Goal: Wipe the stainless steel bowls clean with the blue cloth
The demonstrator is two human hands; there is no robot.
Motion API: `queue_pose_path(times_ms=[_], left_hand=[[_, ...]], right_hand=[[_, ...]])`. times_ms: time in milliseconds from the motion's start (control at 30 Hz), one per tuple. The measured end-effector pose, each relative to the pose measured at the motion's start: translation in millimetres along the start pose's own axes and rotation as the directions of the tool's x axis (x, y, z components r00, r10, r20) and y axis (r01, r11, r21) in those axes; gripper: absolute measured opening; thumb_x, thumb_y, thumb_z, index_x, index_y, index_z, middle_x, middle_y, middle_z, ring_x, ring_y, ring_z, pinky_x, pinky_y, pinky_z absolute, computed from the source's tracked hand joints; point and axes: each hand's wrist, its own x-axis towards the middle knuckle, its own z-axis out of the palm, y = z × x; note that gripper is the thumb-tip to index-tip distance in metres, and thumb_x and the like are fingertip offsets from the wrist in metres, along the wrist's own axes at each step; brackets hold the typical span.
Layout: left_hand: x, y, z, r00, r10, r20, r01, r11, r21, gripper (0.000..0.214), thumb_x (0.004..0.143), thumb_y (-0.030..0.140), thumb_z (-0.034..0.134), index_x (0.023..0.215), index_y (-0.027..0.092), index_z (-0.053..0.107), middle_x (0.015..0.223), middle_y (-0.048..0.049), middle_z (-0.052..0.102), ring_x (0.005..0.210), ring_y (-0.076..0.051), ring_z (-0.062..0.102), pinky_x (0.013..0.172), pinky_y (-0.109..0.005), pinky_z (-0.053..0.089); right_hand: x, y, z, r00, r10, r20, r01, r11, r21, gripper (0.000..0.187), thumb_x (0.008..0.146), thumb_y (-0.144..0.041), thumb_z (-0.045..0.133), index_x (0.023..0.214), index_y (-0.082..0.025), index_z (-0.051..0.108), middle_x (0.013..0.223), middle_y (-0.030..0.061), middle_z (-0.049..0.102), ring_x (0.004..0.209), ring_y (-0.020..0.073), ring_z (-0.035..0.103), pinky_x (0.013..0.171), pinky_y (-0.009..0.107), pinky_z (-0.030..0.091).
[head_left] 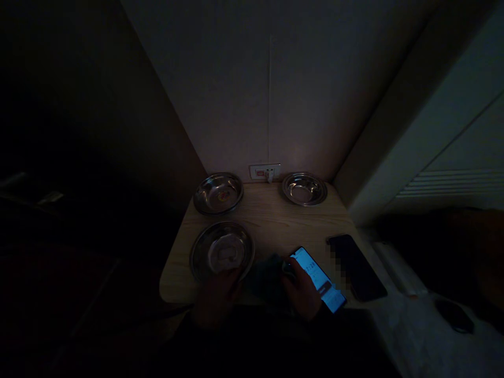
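The room is very dark. My right hand lies at the near edge of a small wooden table and is closed round a lit phone, thumb near its screen. My left hand rests at the near rim of a steel plate that holds a pale round object; its fingers are too dark to read. A dark cloth-like lump lies between the two hands.
Two more steel plates stand at the back of the table, beside a wall socket with a plug. A second, dark phone lies at the right. A pale surface with a dark object adjoins on the right.
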Motion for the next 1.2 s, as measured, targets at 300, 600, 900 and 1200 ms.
queue_pose_path(times_ms=[300,600,900,1200], left_hand=[[-3.7,9.7,-37.2,0.962,-0.250,-0.109,0.173,0.869,-0.464,0.047,0.084,0.046,0.046,0.120,0.021,0.063,0.120,-0.0070,0.065,0.114,-0.024,0.059,0.100,-0.037,0.043],[-10.3,19.2,-69.2,0.761,-0.635,-0.137,0.301,0.532,-0.792,0.060,0.072,0.060,0.056,0.110,0.015,0.066,0.112,-0.0099,0.069,0.104,-0.027,0.063,0.086,-0.035,0.052],[-11.1,34.1,-38.3,0.736,-0.657,-0.162,0.154,0.396,-0.905,0.060,0.072,0.062,0.056,0.109,0.017,0.066,0.118,-0.0123,0.066,0.114,-0.030,0.058,0.095,-0.039,0.047],[-4.1,57.8,-23.9,0.718,-0.674,-0.176,0.133,0.381,-0.915,0.055,0.074,0.061,0.054,0.103,0.018,0.070,0.112,-0.0113,0.069,0.108,-0.029,0.061,0.091,-0.038,0.050]], right_hand=[[8.3,-6.6,-6.5,0.999,0.045,-0.014,-0.044,0.996,0.075,0.037,0.075,-0.032,0.047,0.105,-0.020,0.065,0.099,0.0069,0.071,0.095,0.0250,0.064,0.086,0.039,0.050],[19.2,-19.5,-18.2,0.994,0.054,-0.092,-0.046,0.995,0.087,0.036,0.075,-0.043,0.052,0.097,-0.018,0.064,0.093,0.0092,0.071,0.090,0.0262,0.065,0.081,0.038,0.052],[23.4,-24.7,-30.8,0.913,-0.223,-0.343,0.190,0.974,-0.127,0.032,0.082,-0.033,0.049,0.107,-0.017,0.060,0.099,0.0098,0.070,0.091,0.0250,0.066,0.077,0.038,0.054],[-15.8,-69.5,0.9,0.624,-0.779,-0.060,0.678,0.578,-0.455,0.040,0.085,-0.016,0.042,0.123,-0.019,0.055,0.130,0.0117,0.056,0.117,0.0271,0.052,0.086,0.042,0.051]])
